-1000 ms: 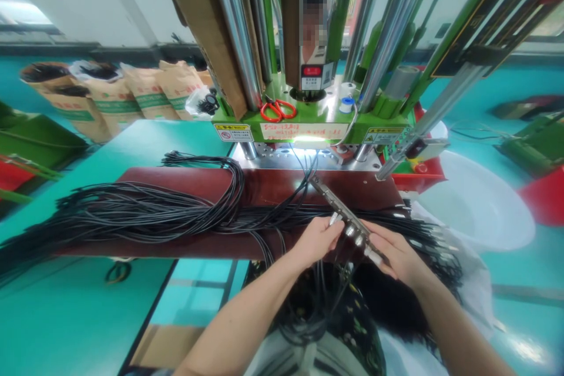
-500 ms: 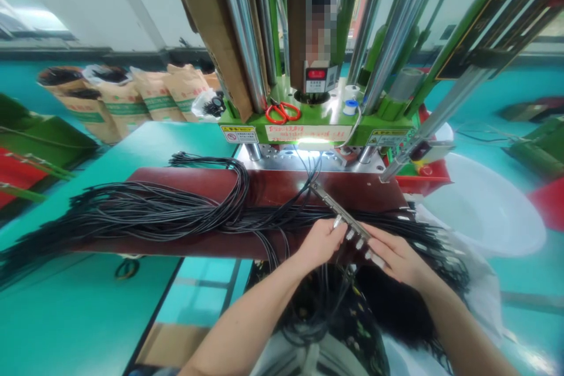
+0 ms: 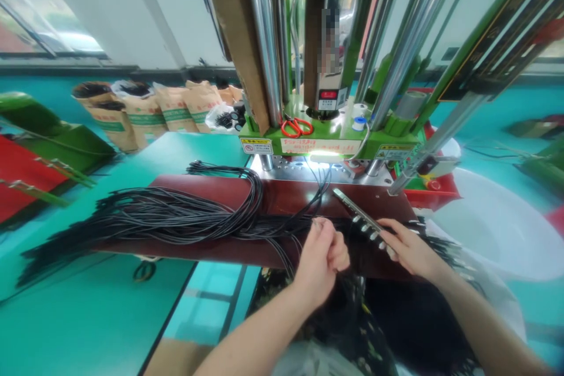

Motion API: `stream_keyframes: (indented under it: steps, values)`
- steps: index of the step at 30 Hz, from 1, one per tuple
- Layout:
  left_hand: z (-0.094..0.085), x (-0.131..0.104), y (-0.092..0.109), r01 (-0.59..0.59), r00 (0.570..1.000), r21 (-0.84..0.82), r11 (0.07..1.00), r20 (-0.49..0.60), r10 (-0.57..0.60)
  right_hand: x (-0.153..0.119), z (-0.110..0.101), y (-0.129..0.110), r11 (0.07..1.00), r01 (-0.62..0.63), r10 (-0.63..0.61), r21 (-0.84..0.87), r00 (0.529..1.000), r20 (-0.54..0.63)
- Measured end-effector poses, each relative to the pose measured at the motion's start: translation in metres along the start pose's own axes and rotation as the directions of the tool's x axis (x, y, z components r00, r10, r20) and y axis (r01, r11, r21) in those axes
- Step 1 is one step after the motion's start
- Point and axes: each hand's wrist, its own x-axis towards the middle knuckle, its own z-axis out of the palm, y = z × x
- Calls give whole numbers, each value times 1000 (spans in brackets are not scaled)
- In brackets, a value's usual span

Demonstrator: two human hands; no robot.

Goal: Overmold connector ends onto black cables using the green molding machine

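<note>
My right hand (image 3: 408, 247) is closed around the near end of a narrow metal mould bar (image 3: 359, 212). The bar slants away to the left above the brown board, with several small silvery plugs along its near side. Left of it, my left hand (image 3: 324, 252) is curled closed, thumb and forefinger pressed together; what they hold, if anything, is hidden. Black cables (image 3: 176, 211) lie in a long bundle on the brown board (image 3: 299, 191), passing behind my left hand. A few thin cables (image 3: 324, 182) run up to the machine's lit metal bed.
A green press (image 3: 291, 144) with steel columns stands straight ahead, red-handled scissors (image 3: 297, 126) on its ledge. A white tub (image 3: 497, 223) is at the right. Paper sacks (image 3: 145, 111) stand behind the green table (image 3: 101, 299) on the left.
My left hand has come off the bar and moved slightly left, fingers curled. My right hand still holds the bar, now farther right in view. The camera view has shifted.
</note>
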Motion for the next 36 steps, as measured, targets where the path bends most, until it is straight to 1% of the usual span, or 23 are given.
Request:
stream_keyframes:
  steps: [1,2,4,5,6,7,9,10,11,12,13,15,16,18,20,23,25,26,27,29,31,34,36]
  values:
    - [2,0,-3,-9,1000,-64,998,3,9,-1,-1,-4,983,16,-22,-182,999,-30]
    - [4,1,-6,-22,1000,-97,995,-5,21,-3,-1,-9,927,27,-55,-374,996,-66]
    - [2,4,-12,-44,998,-95,994,-41,41,-9,0,-17,737,22,-152,-676,979,-133]
    - [0,5,-14,-55,997,-70,996,-60,51,-12,0,-21,651,21,-219,-759,962,-161]
    - [-2,7,-17,-69,995,-34,997,-75,66,-16,1,-24,602,33,-306,-797,932,-193]
    - [-4,8,-19,-90,992,11,996,-86,91,-21,2,-28,595,75,-408,-800,886,-221]
    - [-9,8,-22,-146,983,131,981,-93,159,-29,4,-37,654,252,-592,-713,758,-275]
    - [-11,8,-23,-170,978,201,965,-87,191,-33,6,-43,697,364,-637,-618,710,-301]
    - [-13,8,-25,-188,973,270,944,-78,216,-37,9,-50,746,460,-638,-482,702,-317]
    - [-15,8,-26,-200,969,338,920,-68,236,-40,12,-57,795,517,-603,-317,730,-322]
    - [-16,7,-27,-213,965,402,890,-57,257,-42,16,-64,838,526,-544,-146,779,-312]
    - [-18,6,-28,-247,950,523,816,-33,310,-42,27,-74,882,446,-394,152,875,-282]
    - [-19,5,-28,-265,940,581,770,-20,340,-41,32,-78,876,399,-327,272,905,-273]
    - [-20,3,-28,-298,918,678,673,9,397,-37,44,-81,807,334,-229,488,937,-263]
    - [-20,2,-27,-328,896,733,596,42,441,-32,54,-82,680,299,-168,670,952,-255]
    - [-22,2,-26,-387,864,760,522,101,493,-28,63,-81,527,240,-118,815,971,-209]
    - [-23,3,-27,-398,853,773,494,114,509,-28,66,-81,514,222,-105,829,975,-195]
    - [-24,4,-27,-394,851,779,487,108,514,-28,67,-81,548,234,-102,803,972,-213]
    - [-25,4,-28,-385,851,783,489,96,516,-29,67,-81,610,258,-104,749,963,-247]
    - [-27,6,-28,-367,856,778,510,68,512,-29,68,-80,762,311,-132,568,933,-334]
    - [-28,7,-29,-355,864,769,532,52,501,-27,68,-79,869,325,-177,373,908,-380]
    - [-30,9,-28,-334,871,777,534,38,490,-23,65,-79,931,339,-256,135,870,-422]
    - [-30,11,-27,-321,875,768,555,15,485,-25,64,-83,925,379,-349,-37,807,-477]
